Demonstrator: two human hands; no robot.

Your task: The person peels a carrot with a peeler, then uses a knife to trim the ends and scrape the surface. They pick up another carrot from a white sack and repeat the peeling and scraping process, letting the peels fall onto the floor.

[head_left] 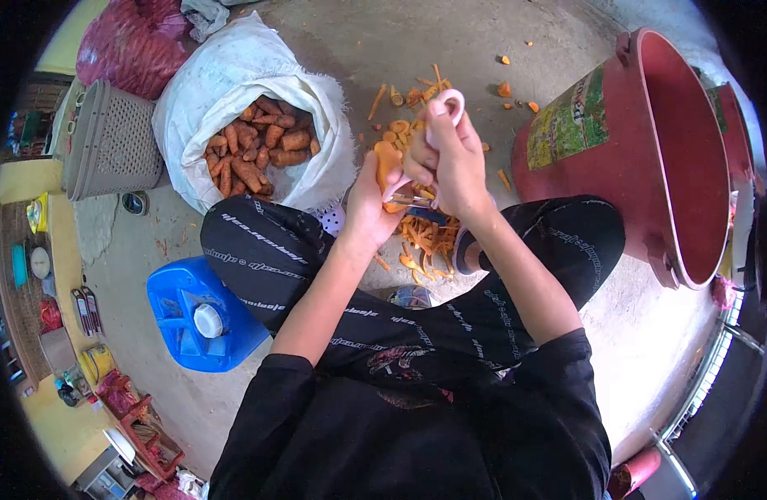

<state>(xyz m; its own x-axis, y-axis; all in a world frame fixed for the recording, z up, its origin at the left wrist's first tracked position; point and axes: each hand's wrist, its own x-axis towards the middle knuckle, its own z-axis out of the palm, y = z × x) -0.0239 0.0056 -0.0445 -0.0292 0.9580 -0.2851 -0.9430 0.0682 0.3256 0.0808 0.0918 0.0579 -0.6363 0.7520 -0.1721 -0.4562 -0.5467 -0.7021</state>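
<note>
My left hand [369,204] is closed around an orange peeled carrot [388,162], held upright between my knees. In my right hand [457,171] is a peeler with a pale pink handle [454,102], whose looped end sticks out above the fist. Its metal blade [413,201] sits right at the carrot's lower end. Below both hands, a pile of orange carrot peelings [431,236] lies on the floor. Cut carrot ends [400,127] are scattered just beyond my fingers, partly hidden by them.
A white sack [233,75] of unpeeled carrots [254,150] stands at the front left, beside a grey basket [117,146] and a red mesh bag [133,50]. A large red bucket [558,125] is close to my right knee. Near my left knee stands a blue jerrycan [204,315].
</note>
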